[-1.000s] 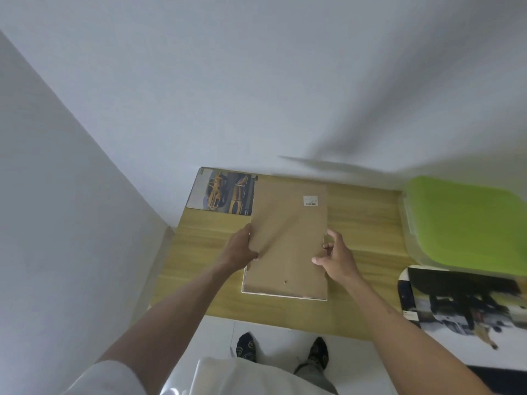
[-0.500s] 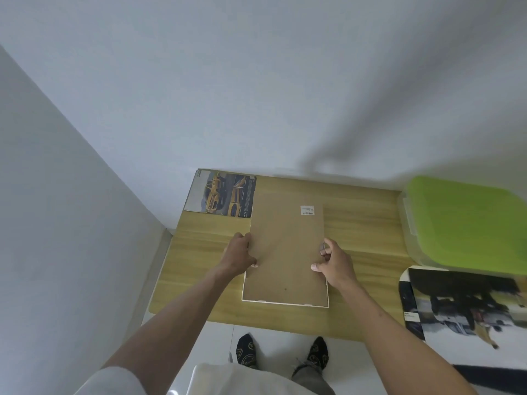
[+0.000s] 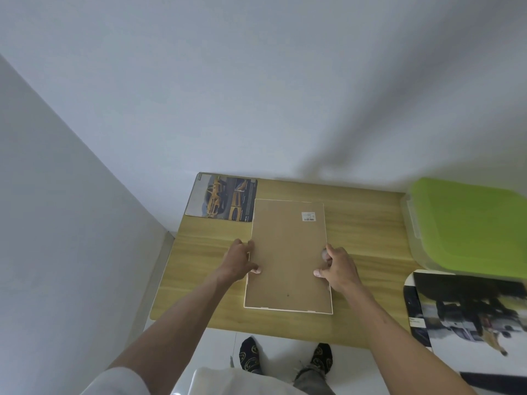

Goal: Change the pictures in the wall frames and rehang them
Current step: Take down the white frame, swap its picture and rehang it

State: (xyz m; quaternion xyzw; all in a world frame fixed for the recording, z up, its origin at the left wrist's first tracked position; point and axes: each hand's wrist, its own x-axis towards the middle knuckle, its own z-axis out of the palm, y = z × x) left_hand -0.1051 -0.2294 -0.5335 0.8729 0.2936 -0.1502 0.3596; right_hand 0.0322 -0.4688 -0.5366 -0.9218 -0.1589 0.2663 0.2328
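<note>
A white picture frame [image 3: 288,308] lies face down on the wooden table [image 3: 368,232], its brown backing board [image 3: 288,252] facing up with a small white label near the far right corner. My left hand [image 3: 241,259] grips the board's left edge and my right hand [image 3: 336,265] grips its right edge, both at mid-length. A picture of yellow cars [image 3: 224,201] lies at the table's far left corner, its right edge tucked under the board. A large dark-and-white print [image 3: 467,312] lies at the right.
A clear storage box with a green lid [image 3: 467,223] stands at the table's right end, partly over the large print. White walls close in behind and to the left. My feet in dark socks [image 3: 251,356] stand on a white floor at the table's near edge.
The backing board, tilted up at its far end a second ago, has come down flat into the frame. Both hands stayed on its side edges.
</note>
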